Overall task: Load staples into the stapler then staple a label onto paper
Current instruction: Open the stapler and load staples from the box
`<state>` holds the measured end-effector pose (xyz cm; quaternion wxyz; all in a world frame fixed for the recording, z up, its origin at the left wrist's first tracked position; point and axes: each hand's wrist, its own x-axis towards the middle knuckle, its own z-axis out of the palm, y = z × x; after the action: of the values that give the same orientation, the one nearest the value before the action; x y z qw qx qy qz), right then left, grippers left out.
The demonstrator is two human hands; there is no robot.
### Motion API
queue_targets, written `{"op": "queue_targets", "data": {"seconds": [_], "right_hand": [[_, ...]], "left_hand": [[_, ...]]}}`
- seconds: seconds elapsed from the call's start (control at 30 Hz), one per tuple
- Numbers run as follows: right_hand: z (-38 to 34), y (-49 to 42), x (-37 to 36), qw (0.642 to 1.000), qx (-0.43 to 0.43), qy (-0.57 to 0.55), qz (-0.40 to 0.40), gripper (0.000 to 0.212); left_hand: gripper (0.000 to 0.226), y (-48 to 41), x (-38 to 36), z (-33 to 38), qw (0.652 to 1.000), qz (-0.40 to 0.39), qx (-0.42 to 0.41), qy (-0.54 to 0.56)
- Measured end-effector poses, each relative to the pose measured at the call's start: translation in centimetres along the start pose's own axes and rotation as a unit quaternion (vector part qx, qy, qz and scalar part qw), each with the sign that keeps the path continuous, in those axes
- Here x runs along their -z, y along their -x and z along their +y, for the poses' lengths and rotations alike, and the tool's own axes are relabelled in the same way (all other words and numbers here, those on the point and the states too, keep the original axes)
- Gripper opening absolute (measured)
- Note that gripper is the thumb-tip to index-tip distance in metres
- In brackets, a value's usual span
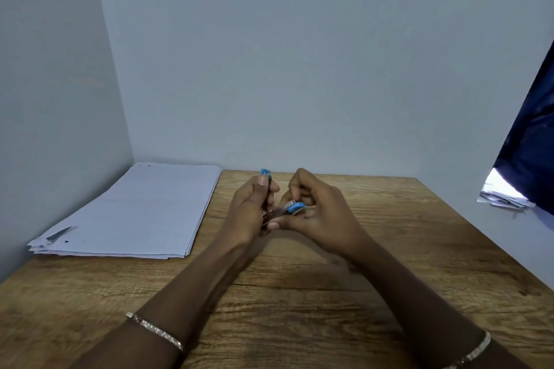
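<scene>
**Both hands hold an opened blue stapler above the desk**

Gripping the stapler (280, 209) from both sides, the two hands meet over the middle of the wooden desk (389, 248). The left hand (250, 212) is closed around the upright half of the tool: its fingers wrap the dark body, and a blue tip pokes out above the thumb. The right hand (317, 212) pinches the other half, which tilts out to the right and ends in a rounded blue cap with a metal strip just beneath it. The two halves spread apart from a hinge low between the palms, so the stapler stands open. It is held clear of the desk, not resting on it. Whether any staples sit in the metal channel cannot be told; that part is small and partly hidden by fingers.

A stack of white paper (135, 212) lies on the left part of the desk, pushed into the corner where the two pale walls meet, well apart from the hands. Its sheets are slightly fanned at the near edge, and a small dark mark shows near its near left corner.

Each wrist carries a thin sparkling bracelet: one on the left forearm (154, 331), one on the right (470, 353).

At the right edge of the view a dark blue cloth (530, 143) hangs down, and under it lies a small heap of loose papers (503, 199), off the desk and far from the hands.
</scene>
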<state>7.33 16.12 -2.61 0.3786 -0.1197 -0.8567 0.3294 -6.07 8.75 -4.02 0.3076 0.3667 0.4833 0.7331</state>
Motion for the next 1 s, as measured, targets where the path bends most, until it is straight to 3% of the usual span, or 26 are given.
{"op": "queue_targets", "data": {"seconds": [0.17,0.33,0.53,0.63,0.83,1.0], "right_hand": [[0.8,0.4,0.8,0.992,-0.083,-0.096,0.023,0.041],[1.4,0.1,0.3,0.945,-0.161,-0.276,0.068,0.028],[2.1,-0.5,1.0,0.915,-0.202,-0.314,0.150,0.012],[2.1,-0.5,1.9,0.896,-0.213,-0.347,0.180,0.015],[1.8,-0.5,2.0,0.883,-0.215,-0.391,0.147,0.017],[0.6,-0.5,0.8,0.892,-0.193,-0.403,0.074,0.023]], "left_hand": [[0.033,0.0,-0.1,0.6,0.999,0.026,0.007,0.039],[0.030,0.2,-0.1,1.4,0.989,0.036,0.018,0.146],[0.071,-0.3,1.4,2.0,0.955,-0.068,0.109,0.266],[0.072,-0.6,1.8,1.9,0.950,-0.105,0.157,0.249],[0.033,0.0,0.3,1.1,0.960,-0.116,0.207,0.147],[0.038,0.6,-0.6,0.7,0.956,-0.105,0.246,0.119]]}}
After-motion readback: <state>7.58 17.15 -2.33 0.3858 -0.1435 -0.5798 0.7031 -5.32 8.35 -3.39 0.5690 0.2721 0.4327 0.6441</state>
